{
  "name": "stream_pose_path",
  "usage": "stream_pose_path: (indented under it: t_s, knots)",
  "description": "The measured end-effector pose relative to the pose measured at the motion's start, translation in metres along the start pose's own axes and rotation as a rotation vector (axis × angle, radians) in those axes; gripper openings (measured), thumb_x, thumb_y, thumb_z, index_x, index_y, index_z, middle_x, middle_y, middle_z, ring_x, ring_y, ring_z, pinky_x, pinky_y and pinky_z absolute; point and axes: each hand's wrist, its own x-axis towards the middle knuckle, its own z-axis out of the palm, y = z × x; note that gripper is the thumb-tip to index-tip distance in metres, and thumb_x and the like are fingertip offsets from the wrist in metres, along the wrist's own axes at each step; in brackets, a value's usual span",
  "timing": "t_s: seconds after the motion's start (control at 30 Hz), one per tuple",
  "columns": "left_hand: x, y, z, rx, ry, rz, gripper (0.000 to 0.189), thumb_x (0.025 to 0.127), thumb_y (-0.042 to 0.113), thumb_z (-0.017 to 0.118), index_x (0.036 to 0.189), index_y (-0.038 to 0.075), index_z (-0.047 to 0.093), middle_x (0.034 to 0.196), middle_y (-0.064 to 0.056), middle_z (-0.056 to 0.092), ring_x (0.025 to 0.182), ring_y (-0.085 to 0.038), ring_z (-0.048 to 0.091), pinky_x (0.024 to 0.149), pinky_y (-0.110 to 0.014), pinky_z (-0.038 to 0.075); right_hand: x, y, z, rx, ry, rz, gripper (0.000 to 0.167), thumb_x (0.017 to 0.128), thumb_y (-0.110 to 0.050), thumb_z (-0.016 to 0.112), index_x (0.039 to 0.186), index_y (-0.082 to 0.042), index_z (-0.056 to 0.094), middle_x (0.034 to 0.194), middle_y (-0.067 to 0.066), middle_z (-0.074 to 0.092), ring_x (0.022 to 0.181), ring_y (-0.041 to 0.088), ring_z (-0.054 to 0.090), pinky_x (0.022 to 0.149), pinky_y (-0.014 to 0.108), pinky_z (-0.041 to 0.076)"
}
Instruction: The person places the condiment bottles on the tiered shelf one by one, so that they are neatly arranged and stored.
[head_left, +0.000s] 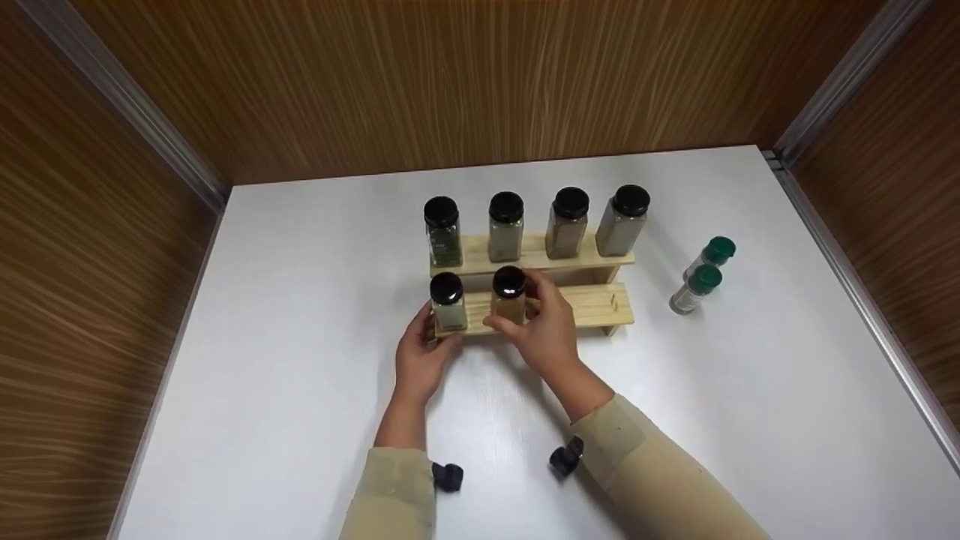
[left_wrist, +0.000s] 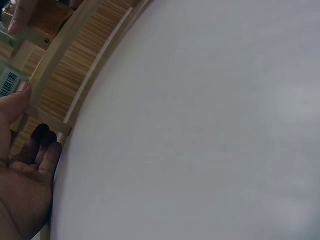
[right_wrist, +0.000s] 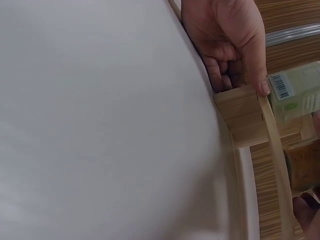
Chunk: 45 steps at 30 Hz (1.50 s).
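A two-step wooden spice rack [head_left: 589, 304] stands on the white table. My left hand [head_left: 420, 364] grips the left end of its lower step. In the right wrist view, that thumb [right_wrist: 261, 86] presses the step's front edge, with the fingers curled below. Just above the thumb stands a black-capped jar of pale green spice [head_left: 451, 315]. Beside it, my right hand [head_left: 547, 330] holds a black-capped jar of orange-brown spice [head_left: 508, 309] between thumb and fingers, upright at the lower step. Whether its base touches the wood, I cannot tell.
Several black-capped spice jars [head_left: 506, 236] line the upper step. Two smaller green-capped jars [head_left: 686, 298] stand on the table right of the rack. Wood-grain panels [head_left: 480, 82] wall in the back and both sides of the table [head_left: 300, 337].
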Motion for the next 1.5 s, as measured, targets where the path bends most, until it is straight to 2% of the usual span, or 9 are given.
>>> stream_pose_path:
  t_s: [0.13,0.3,0.53,0.7,0.83,0.93,1.07,1.27,1.5]
  knots:
    - [0.0,0.001,0.001,0.014,0.006,0.012,0.073,0.09,-0.001,0.083,0.155,-0.002,0.049,0.134,-0.025,0.066,0.116,-0.034,0.065,0.094,-0.033,0.055,-0.004,0.006,-0.01,0.029,0.013,-0.042,0.087,0.068,-0.01,0.102,0.14,0.006,0.055,0.13,0.022,0.064,0.117,0.039,0.063,0.099,0.045,0.057]
    - [-0.001,0.002,0.002,0.015,0.005,-0.004,0.074,0.091,0.0,0.082,0.156,-0.002,0.048,0.138,-0.024,0.064,0.118,-0.033,0.064,0.097,-0.035,0.054,-0.007,0.013,-0.034,0.001,0.069,-0.17,0.089,0.065,-0.014,0.104,0.137,0.007,0.055,0.13,0.027,0.058,0.122,0.045,0.057,0.103,0.054,0.053]
    - [0.0,0.001,0.001,0.013,0.011,-0.023,0.073,0.092,0.001,0.082,0.156,-0.001,0.048,0.139,-0.024,0.064,0.121,-0.034,0.063,0.101,-0.038,0.053,-0.001,0.024,-0.076,-0.042,0.192,-0.321,0.096,0.057,-0.014,0.106,0.136,0.007,0.056,0.132,0.026,0.058,0.126,0.033,0.052,0.107,0.04,0.041]
    - [0.0,0.001,0.001,0.02,0.02,-0.017,0.073,0.091,0.001,0.082,0.156,-0.002,0.049,0.135,-0.024,0.065,0.118,-0.033,0.064,0.097,-0.036,0.054,0.002,0.031,-0.103,-0.094,0.285,-0.337,0.103,0.052,-0.009,0.105,0.138,0.01,0.051,0.138,0.032,0.052,0.134,0.03,0.046,0.114,0.04,0.036]
    - [-0.001,0.0,0.002,0.009,0.021,-0.013,0.073,0.091,-0.001,0.082,0.156,-0.002,0.049,0.135,-0.025,0.065,0.117,-0.034,0.064,0.096,-0.034,0.054,0.004,0.04,-0.124,-0.142,0.394,-0.305,0.104,0.052,0.0,0.101,0.138,0.014,0.044,0.143,0.036,0.045,0.136,0.039,0.043,0.114,0.04,0.035]
    - [-0.001,0.0,0.003,0.004,0.017,-0.009,0.073,0.091,-0.001,0.081,0.156,-0.002,0.048,0.134,-0.024,0.065,0.117,-0.034,0.064,0.096,-0.035,0.054,0.005,0.048,-0.139,-0.17,0.461,-0.248,0.103,0.057,0.002,0.1,0.14,0.014,0.039,0.148,0.033,0.039,0.14,0.041,0.039,0.118,0.044,0.035]
    - [0.0,0.0,0.003,0.009,0.013,-0.01,0.073,0.092,0.0,0.081,0.156,-0.001,0.048,0.133,-0.023,0.065,0.118,-0.033,0.063,0.097,-0.036,0.053,0.004,0.057,-0.156,-0.186,0.497,-0.063,0.102,0.07,-0.003,0.099,0.148,0.006,0.033,0.155,0.026,0.034,0.146,0.035,0.036,0.12,0.046,0.034]
    - [0.0,-0.001,0.002,-0.006,-0.005,-0.011,0.073,0.093,0.001,0.08,0.158,-0.002,0.046,0.137,-0.024,0.063,0.121,-0.033,0.062,0.1,-0.037,0.053,0.003,0.073,-0.166,-0.166,0.448,0.322,0.096,0.087,-0.012,0.088,0.158,-0.006,0.024,0.164,0.013,0.026,0.15,0.027,0.032,0.123,0.037,0.03]
    - [-0.002,-0.001,0.002,-0.01,-0.014,-0.015,0.075,0.093,0.003,0.081,0.158,-0.002,0.045,0.138,-0.024,0.062,0.122,-0.034,0.062,0.102,-0.039,0.052,0.004,0.087,-0.171,-0.128,0.36,0.558,0.098,0.096,-0.015,0.079,0.165,-0.027,0.011,0.171,0.005,0.02,0.157,0.02,0.024,0.125,0.03,0.025]
